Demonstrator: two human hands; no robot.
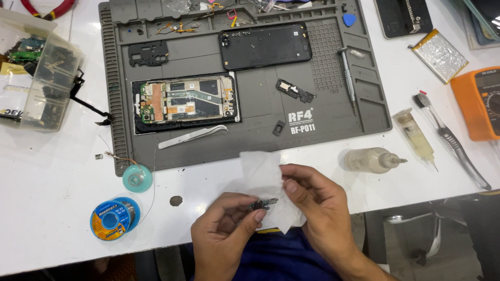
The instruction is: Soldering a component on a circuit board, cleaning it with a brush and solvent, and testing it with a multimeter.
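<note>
Tissue (263, 174), white and crumpled, was pinched in the right hand (312, 200) just over the near edge of the white table (47, 198), pressed against a small dark circuit part (263, 204) that the left hand (224, 231) gripped between thumb and fingers. Beyond them lay the grey repair mat (260, 140), bearing an opened phone (185, 103) with its boards bare, a black back cover (265, 46), a screwdriver (348, 78) and tweezers (192, 136). An orange multimeter (479, 101) sat at the far right, a squeeze bottle (372, 160) near the right hand, a solder spool (114, 217) to the left
</note>
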